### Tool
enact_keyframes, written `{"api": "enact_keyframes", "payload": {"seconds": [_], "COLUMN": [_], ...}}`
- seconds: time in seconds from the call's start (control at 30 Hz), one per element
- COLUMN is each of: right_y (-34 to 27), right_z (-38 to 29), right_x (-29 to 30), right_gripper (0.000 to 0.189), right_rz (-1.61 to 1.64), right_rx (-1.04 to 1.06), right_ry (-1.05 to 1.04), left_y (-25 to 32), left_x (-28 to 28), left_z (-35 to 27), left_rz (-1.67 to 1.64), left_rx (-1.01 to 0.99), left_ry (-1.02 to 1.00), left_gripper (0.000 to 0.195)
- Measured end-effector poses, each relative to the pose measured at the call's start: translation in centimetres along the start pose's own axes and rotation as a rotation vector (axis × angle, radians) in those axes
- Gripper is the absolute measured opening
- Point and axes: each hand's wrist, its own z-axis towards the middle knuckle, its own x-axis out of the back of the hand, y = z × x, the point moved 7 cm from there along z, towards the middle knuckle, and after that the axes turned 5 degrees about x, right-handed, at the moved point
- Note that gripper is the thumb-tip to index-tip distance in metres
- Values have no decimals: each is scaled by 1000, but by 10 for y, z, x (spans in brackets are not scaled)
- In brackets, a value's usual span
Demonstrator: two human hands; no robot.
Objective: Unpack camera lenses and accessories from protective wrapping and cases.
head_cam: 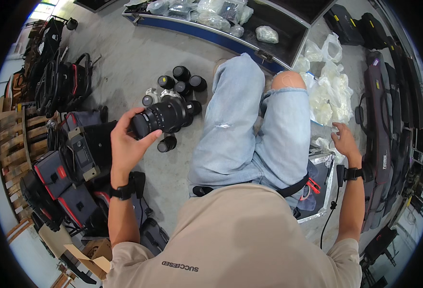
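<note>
My left hand grips a black camera lens by its capped end, above the floor. Past it stands a cluster of black lenses on the concrete, with a light-coloured one among them. One small black lens sits apart, nearer to me. The lens in my hand hides part of the cluster. On the other side, my right hand hangs with fingers apart and nothing visible in it, close to a pile of crumpled clear plastic bags.
Beyond my knees, an open blue-sided flight case holds plastic-wrapped items. Long padded bags line the right side. Grey equipment bags and a wooden pallet crowd the left. Another hard case lies by my right hip.
</note>
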Motion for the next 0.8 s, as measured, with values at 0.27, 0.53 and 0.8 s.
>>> {"api": "enact_keyframes", "payload": {"seconds": [0.27,0.53,0.8], "right_y": [-14,6,-8], "right_z": [-21,-118,-186], "right_x": [7,-3,-48], "right_gripper": [42,35,31], "right_rz": [-39,19,28], "right_rx": [-64,-242,-295], "right_ry": [-56,-33,-66], "left_y": [-210,-355,-431], "left_x": [-93,-148,-142], "left_z": [-9,-21,-8], "left_rz": [557,718,666], "left_rx": [35,203,369], "left_ry": [-271,-357,-275], "left_gripper": [60,59,33]}}
